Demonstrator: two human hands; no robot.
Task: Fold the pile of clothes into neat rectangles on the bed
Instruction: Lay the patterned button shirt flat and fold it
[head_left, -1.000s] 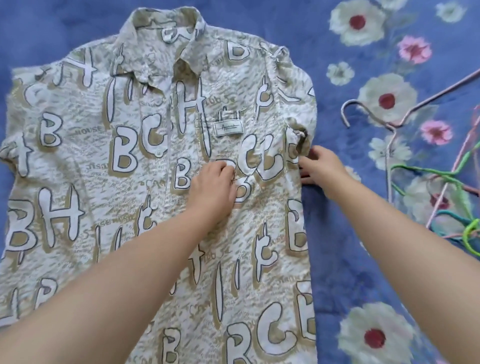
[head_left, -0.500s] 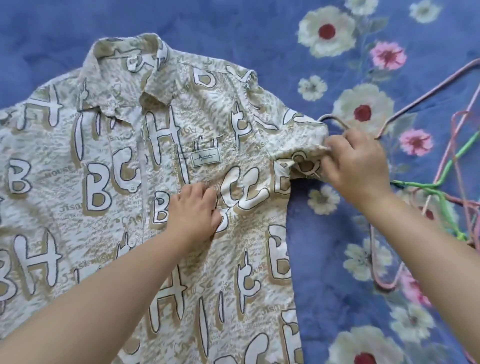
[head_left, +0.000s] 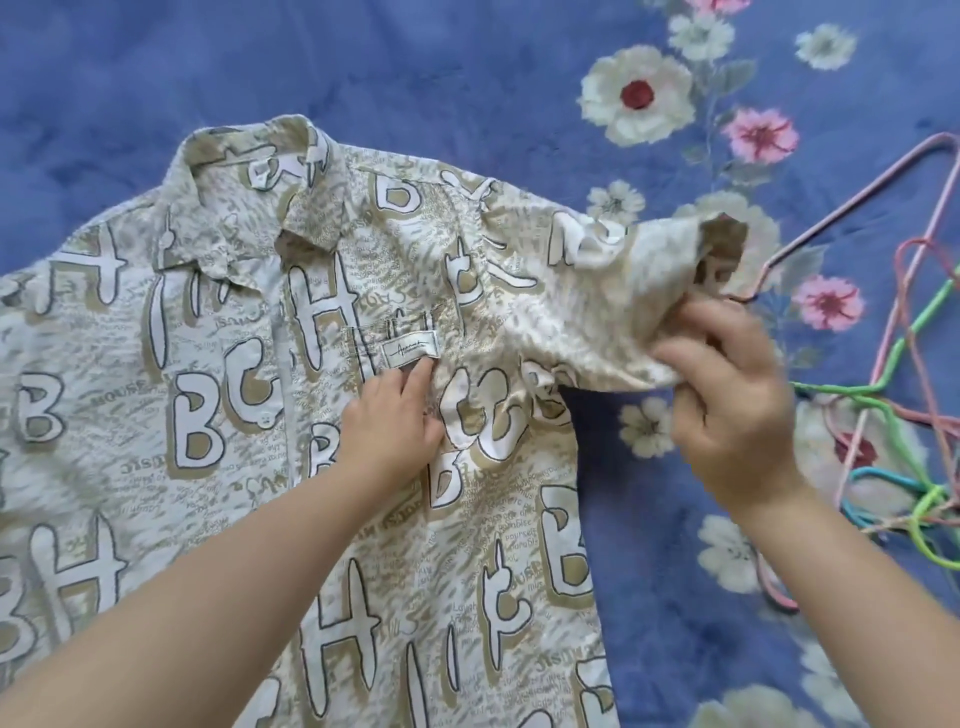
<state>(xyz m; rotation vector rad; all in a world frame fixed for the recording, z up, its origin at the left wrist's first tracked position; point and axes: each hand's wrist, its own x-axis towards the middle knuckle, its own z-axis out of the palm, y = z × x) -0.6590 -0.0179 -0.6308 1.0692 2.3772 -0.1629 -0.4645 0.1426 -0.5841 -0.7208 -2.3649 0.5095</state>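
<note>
A short-sleeved shirt (head_left: 249, 415), cream with large white and tan letters, is spread front-up across the left and centre of the frame on the bed (head_left: 156, 104), which is covered by a blue sheet printed with white and pink flowers. The collar (head_left: 254, 176) is seen towards the upper left of centre, and the hem runs off the lower edge of the frame. A small white label (head_left: 410, 351) is sewn on the chest pocket near the middle of the picture.

The left hand (head_left: 389, 421) is laid flat on the shirt front just below that label, its fingers fairly straight and pressed onto the cloth, with one fingertip reaching the label's lower edge. The right hand (head_left: 727, 405) is placed at centre right, with its fingers curled and the cuff of the sleeve (head_left: 613, 301) pinched in them. The sleeve is drawn out sideways towards the right of the frame and raised a little off the sheet, so that its open end is shown near the upper right of centre.

A heap of wire hangers (head_left: 893, 415), in pink, green and blue, is seen lying on the sheet at the right edge of the frame, partly behind the right hand and just beside the sleeve's end.
</note>
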